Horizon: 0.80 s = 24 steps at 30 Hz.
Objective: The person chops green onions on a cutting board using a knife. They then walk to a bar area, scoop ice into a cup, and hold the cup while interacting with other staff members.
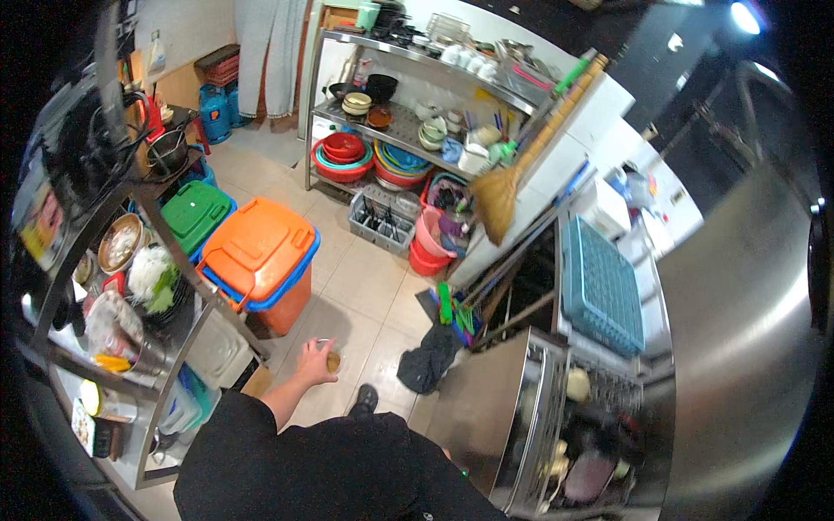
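My left hand (311, 360) curls around a small glass of amber liquid (332, 358), held over the tiled floor (365, 286). My right hand is out of view. The orange bin (261, 256) stands close at eleven o'clock; a dark rag (427, 360) lies at three. Open tiles run toward twelve, between the steel shelves (395, 130) and the dish rack counter (486, 408).

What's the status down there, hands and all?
Left hand shut on small glass cup. Right hand out of view. Orange bin just ahead, dark rag on floor.
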Each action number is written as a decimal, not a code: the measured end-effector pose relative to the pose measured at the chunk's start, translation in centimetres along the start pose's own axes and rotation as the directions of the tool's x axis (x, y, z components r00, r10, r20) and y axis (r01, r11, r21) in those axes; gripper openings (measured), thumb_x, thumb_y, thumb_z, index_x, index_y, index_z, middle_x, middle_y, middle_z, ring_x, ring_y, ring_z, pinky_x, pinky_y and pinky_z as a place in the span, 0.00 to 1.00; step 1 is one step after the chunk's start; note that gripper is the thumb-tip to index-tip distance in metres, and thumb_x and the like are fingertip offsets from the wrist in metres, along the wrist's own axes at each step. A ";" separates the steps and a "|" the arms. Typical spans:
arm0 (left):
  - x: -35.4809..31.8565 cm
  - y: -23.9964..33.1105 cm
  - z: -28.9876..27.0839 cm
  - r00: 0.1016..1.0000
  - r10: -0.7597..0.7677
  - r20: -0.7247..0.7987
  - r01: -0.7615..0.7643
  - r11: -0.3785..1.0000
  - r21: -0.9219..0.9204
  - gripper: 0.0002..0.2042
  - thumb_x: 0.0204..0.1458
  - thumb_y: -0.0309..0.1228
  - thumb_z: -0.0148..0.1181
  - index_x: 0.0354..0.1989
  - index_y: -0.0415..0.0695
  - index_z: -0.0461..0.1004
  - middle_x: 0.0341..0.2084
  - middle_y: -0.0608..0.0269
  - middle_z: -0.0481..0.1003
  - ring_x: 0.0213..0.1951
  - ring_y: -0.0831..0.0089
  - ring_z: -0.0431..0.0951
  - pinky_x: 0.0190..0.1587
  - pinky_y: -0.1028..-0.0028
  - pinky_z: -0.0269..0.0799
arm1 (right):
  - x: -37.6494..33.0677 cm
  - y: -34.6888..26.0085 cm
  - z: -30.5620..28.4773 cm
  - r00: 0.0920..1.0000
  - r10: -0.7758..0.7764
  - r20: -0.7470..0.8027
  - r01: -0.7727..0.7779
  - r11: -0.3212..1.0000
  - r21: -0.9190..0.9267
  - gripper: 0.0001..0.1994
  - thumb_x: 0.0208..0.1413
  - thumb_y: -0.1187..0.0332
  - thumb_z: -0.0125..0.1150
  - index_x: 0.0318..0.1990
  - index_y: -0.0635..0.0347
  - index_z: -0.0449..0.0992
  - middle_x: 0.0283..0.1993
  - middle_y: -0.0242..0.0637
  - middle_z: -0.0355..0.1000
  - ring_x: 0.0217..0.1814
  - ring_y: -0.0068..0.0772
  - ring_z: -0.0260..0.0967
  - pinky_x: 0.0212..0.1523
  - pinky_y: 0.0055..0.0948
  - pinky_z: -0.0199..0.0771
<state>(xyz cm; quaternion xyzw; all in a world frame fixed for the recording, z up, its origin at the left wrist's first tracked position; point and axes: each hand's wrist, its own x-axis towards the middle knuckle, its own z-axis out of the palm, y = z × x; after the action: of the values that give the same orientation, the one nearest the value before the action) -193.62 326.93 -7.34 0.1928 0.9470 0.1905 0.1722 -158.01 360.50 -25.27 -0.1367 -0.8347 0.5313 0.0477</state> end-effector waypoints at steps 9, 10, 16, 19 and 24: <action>26.4 4.8 -10.3 0.986 0.066 -0.150 -0.082 0.991 -0.101 0.52 0.28 0.41 0.77 0.70 0.68 0.56 0.64 0.45 0.55 0.64 0.44 0.57 0.59 0.44 0.65 | 58.9 -29.4 -11.5 0.974 0.047 0.221 -0.066 0.995 0.078 0.13 0.68 0.70 0.45 0.51 0.59 0.77 0.16 0.30 0.67 0.17 0.21 0.67 0.20 0.26 0.68; 29.6 4.4 -10.8 0.984 0.069 -0.165 -0.092 0.986 -0.138 0.53 0.29 0.40 0.76 0.70 0.68 0.55 0.63 0.44 0.55 0.64 0.43 0.56 0.58 0.42 0.65 | 64.2 -30.9 -11.6 0.975 0.039 0.217 -0.038 0.999 -0.009 0.14 0.68 0.71 0.44 0.50 0.57 0.78 0.17 0.29 0.68 0.17 0.20 0.66 0.21 0.25 0.69; 48.8 -1.4 -14.5 0.992 0.040 -0.123 -0.050 0.996 -0.077 0.55 0.26 0.43 0.79 0.70 0.67 0.56 0.63 0.43 0.55 0.64 0.42 0.56 0.56 0.40 0.65 | 83.9 -23.7 -7.9 0.969 -0.182 0.165 0.234 0.890 -0.391 0.13 0.59 0.73 0.51 0.45 0.62 0.81 0.20 0.38 0.74 0.19 0.28 0.73 0.25 0.33 0.73; 57.2 -4.3 -17.6 0.997 -0.064 -0.050 0.057 0.989 -0.134 0.56 0.24 0.44 0.80 0.70 0.69 0.56 0.63 0.44 0.55 0.65 0.43 0.56 0.55 0.38 0.66 | 84.6 -16.1 -7.3 0.878 0.375 0.296 -0.116 0.768 -0.630 0.20 0.65 0.55 0.47 0.36 0.60 0.80 0.30 0.49 0.78 0.37 0.50 0.77 0.45 0.54 0.71; 66.5 -13.5 -23.8 0.937 -0.343 -0.066 0.329 0.929 -0.170 0.56 0.25 0.45 0.80 0.71 0.70 0.54 0.65 0.46 0.54 0.65 0.43 0.55 0.56 0.41 0.67 | 93.9 -13.4 -2.5 0.545 0.690 0.476 -0.437 0.718 -0.541 0.18 0.65 0.57 0.47 0.36 0.59 0.80 0.29 0.43 0.77 0.33 0.42 0.75 0.37 0.47 0.70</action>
<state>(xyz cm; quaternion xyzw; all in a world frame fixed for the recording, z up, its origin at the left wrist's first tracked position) -264.79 337.07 -9.21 0.0045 0.9553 0.2407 0.1718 -249.80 383.51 -18.29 -0.2158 -0.7864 0.3672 -0.4474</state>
